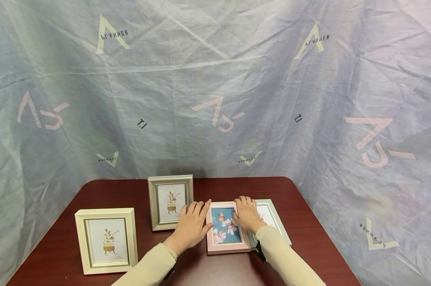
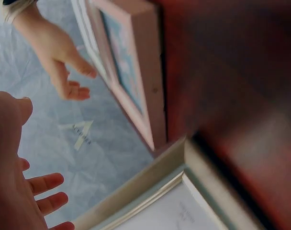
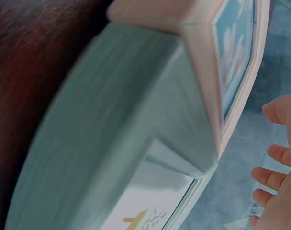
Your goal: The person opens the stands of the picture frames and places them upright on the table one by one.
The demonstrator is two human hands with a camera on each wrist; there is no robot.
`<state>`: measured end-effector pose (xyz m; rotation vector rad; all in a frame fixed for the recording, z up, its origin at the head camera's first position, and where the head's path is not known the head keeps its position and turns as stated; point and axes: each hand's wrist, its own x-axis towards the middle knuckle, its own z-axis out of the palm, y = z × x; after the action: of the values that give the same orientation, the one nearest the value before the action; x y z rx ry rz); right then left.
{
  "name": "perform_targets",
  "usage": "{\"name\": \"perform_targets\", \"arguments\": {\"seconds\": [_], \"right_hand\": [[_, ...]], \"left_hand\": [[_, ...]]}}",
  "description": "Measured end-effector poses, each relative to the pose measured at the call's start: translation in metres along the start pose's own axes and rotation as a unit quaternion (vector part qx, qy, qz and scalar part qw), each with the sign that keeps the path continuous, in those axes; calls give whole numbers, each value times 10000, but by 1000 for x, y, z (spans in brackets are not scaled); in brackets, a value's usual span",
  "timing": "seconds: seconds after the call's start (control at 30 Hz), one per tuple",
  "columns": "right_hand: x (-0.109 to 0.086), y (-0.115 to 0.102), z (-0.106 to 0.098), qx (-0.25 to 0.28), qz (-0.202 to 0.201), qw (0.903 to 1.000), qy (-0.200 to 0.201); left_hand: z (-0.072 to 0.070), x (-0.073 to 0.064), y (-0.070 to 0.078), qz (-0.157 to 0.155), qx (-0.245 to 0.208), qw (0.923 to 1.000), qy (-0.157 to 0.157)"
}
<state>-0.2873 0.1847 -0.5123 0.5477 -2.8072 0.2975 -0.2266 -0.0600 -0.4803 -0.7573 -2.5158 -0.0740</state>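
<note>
A pink photo frame with a blossom picture stands near the middle of the table, its edge against a pale green photo frame on its right. My left hand is at the pink frame's left side, fingers extended, overlapping the silver photo frame in the head view. Over the seam between pink and green frames is my right hand, fingers loosely bent. In the right wrist view that hand hovers off the frames with nothing in its fingers; the left wrist view shows the left hand likewise holding nothing.
A cream photo frame with a potted-plant print stands at the left front of the dark red table. Grey printed cloth hangs behind the table and along both sides.
</note>
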Motion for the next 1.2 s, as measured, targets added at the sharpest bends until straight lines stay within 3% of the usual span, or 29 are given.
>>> {"name": "perform_targets", "arguments": {"seconds": [0.43,0.87,1.2], "right_hand": [[3,6,3,-56,1,9999,-144],[20,10,10,-379,-138,9980,-492],[35,7,18,-547,-33,9948,-859]], "left_hand": [[13,-9,7,84,-87,9998,-159],[22,-17,6,-329,-537,9979,-149],[29,-27,12,-405,-715,9964,-215]]}}
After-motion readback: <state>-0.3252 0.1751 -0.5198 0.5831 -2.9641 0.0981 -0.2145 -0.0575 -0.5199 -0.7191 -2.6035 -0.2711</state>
